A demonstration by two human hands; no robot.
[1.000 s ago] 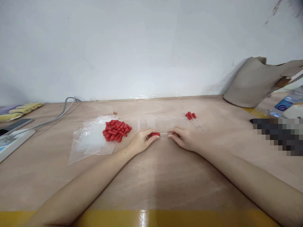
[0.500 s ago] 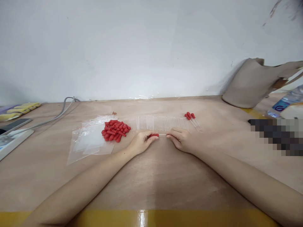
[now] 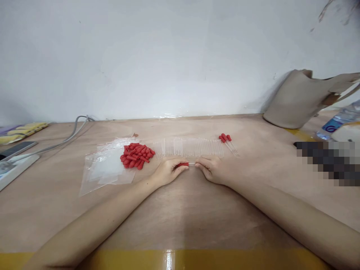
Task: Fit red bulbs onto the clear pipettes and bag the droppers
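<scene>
Legible text or numbers: none. Water bottle [image 3: 344,116], far right: blue label [image 3: 332,127] bearing round swirl-like mark; wording not readable.

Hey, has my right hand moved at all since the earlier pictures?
Yes, slightly: judged against the red-topped droppers lying at the right, your right hand has shifted left and a little toward you.

The left hand [image 3: 166,171] partly hides a red bulb [image 3: 184,164]; near the bench's [image 3: 157,221] far edge, a bag [image 3: 292,99] (its right side) is cut off.
</scene>
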